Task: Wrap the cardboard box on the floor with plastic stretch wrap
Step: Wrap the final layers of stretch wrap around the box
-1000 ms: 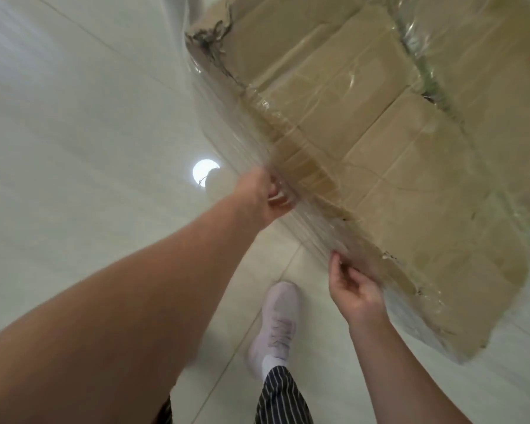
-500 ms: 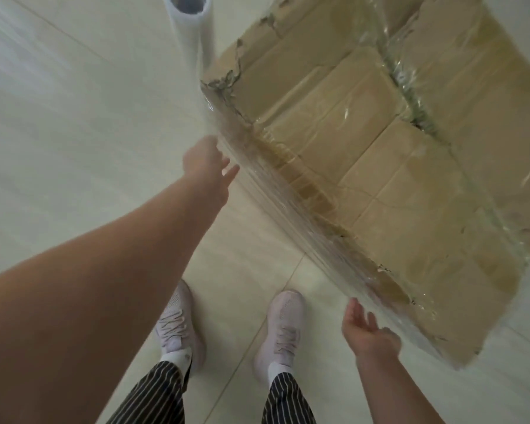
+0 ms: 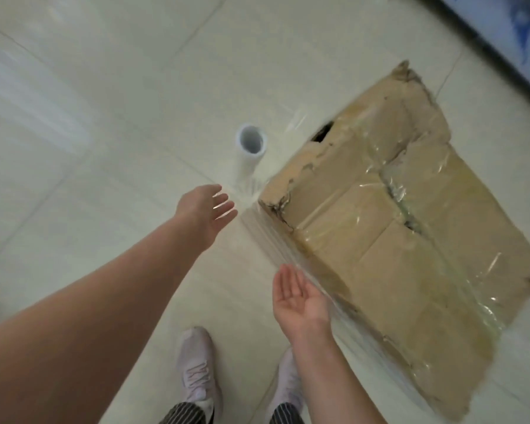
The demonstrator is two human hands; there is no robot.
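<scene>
1. Left hand (image 3: 207, 206): arm stretched forward, fingers straight and spread apart, holding nothing. Fingertips lie just short of the foot of the stretch wrap roll and just left of the box's near-left corner. Whether they touch the film cannot be told.

2. Right hand (image 3: 300, 296): palm up, fingers straight and together, holding nothing. It sits just beside the wrapped near-left side of the box, about halfway along it. Contact cannot be told.

3. Stretch wrap roll (image 3: 248, 151): white, standing upright on the floor, hollow core facing the camera. It is beyond the left hand and near the box's left corner.

4. Film (image 3: 251, 191): a clear sheet runs from the roll to the torn near-left corner of the box, then along the box's near-left side in streaked layers.

5. Cardboard box (image 3: 380, 246): on the floor to the right of both hands, seen from above. Flaps are shut, glossy tape runs along the seams, corners and edges are ragged, and there is a dark hole at the far-left edge.

6. Shoes (image 3: 196, 368): a pale pair below the hands, with striped trousers (image 3: 184, 414) above them. The right shoe is close to the box's near side.

7. Floor (image 3: 104, 117): pale tiles stretching wide to the left of and beyond the roll. A strip of tile separates the box's far corner from a dark edge (image 3: 502, 53) at upper right.
</scene>
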